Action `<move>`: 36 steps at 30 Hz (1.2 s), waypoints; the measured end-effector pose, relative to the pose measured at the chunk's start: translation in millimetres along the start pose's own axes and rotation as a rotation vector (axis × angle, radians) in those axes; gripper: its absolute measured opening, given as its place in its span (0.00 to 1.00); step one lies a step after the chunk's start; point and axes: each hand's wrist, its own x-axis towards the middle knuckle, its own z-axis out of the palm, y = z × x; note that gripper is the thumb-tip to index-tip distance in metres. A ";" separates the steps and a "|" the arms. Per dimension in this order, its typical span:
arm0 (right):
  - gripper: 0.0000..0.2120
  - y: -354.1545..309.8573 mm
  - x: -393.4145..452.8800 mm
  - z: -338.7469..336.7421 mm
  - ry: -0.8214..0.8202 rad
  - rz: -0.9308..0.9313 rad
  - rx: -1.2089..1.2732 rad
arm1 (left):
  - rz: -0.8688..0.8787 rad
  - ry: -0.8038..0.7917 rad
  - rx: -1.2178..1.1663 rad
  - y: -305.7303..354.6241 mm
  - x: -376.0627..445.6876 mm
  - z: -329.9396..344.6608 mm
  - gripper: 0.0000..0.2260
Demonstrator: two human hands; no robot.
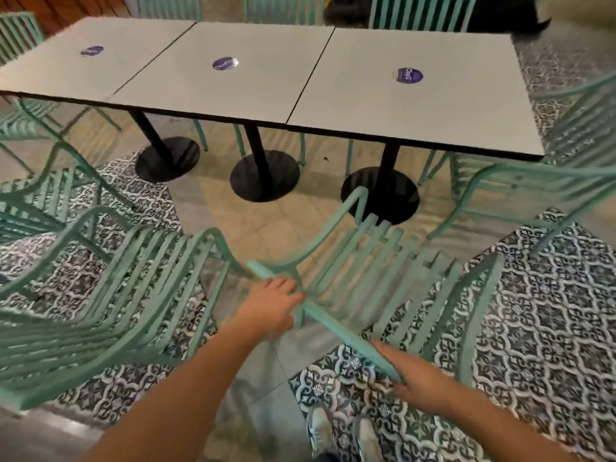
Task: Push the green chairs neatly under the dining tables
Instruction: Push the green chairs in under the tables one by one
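We have both hands on the top rail of the green chair [360, 261] at the lower centre of the frame. Our left hand [270, 308] curls round the rail near its upper-left end, and our right hand [416, 385] wraps the same rail lower right, so each grip is closed on the chair back. The chair sits skewed, its seat pointing toward the right-hand black pedestal [383, 195] of the desk [266, 85], still well short of the edge.

To do this push well, we judge the chair should first be squared to the desk edge, then slid straight with even pressure from both hands (uneven force would swing it further askew). Its front legs look likely to meet the round base, so we should aim slightly to one side. Another green chair [110, 288] stands close at the left, and one more [533, 181] at the right; we should keep clear of both.
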 end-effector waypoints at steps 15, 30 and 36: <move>0.19 10.6 -8.1 24.3 0.173 0.039 -0.038 | 0.415 -0.232 0.308 19.7 42.0 -16.0 0.16; 0.21 109.7 -104.1 -29.5 0.147 0.170 -0.127 | 0.326 -0.109 0.067 168.2 50.5 -18.5 0.16; 0.21 136.1 -115.6 -22.9 0.196 0.190 -0.099 | 0.255 -0.130 -0.087 186.2 52.4 -16.7 0.15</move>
